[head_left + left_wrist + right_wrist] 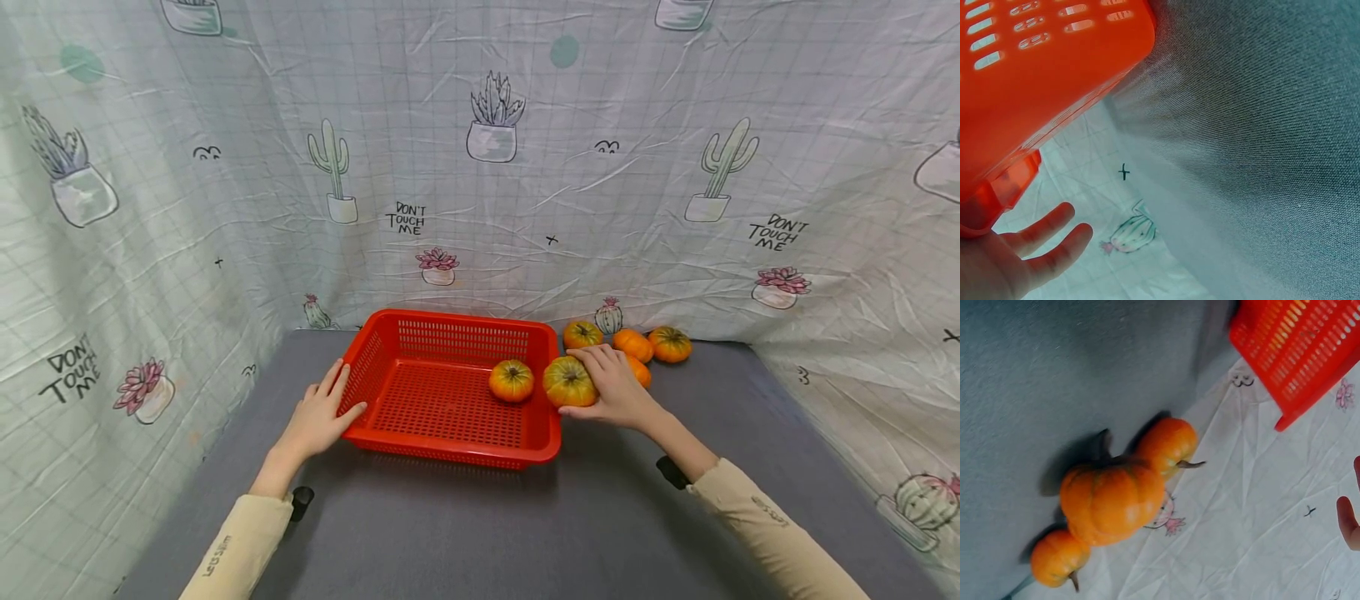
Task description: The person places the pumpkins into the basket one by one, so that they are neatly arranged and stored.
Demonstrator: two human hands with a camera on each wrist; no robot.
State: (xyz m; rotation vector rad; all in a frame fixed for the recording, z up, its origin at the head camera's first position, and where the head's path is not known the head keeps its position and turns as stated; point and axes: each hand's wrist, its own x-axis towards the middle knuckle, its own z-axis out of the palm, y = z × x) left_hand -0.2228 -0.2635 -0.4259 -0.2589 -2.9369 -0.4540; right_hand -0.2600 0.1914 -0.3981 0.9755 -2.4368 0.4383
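Observation:
A red plastic basket (450, 454) with slotted walls stands on the grey table. Inside it, toward the right end, lies one small orange pumpkin (512, 381). My right hand (611, 390) grips a yellow-green pumpkin (569, 382) at the basket's right rim, thumb on the near side and fingers over the far side. At the basket's left end, my left hand (318, 419) rests on the rim with its fingers extended. The left wrist view shows two of its fingers (1063, 253) loosely straight beside the red wall. Only fingertips (1349, 525) of the right hand enter the right wrist view.
Several other pumpkins (670, 343) cluster behind and right of my right hand, near the back edge. Three of them, including a large orange one (1112, 501), show in the right wrist view. A patterned cloth (495, 217) hangs round the table's back and sides.

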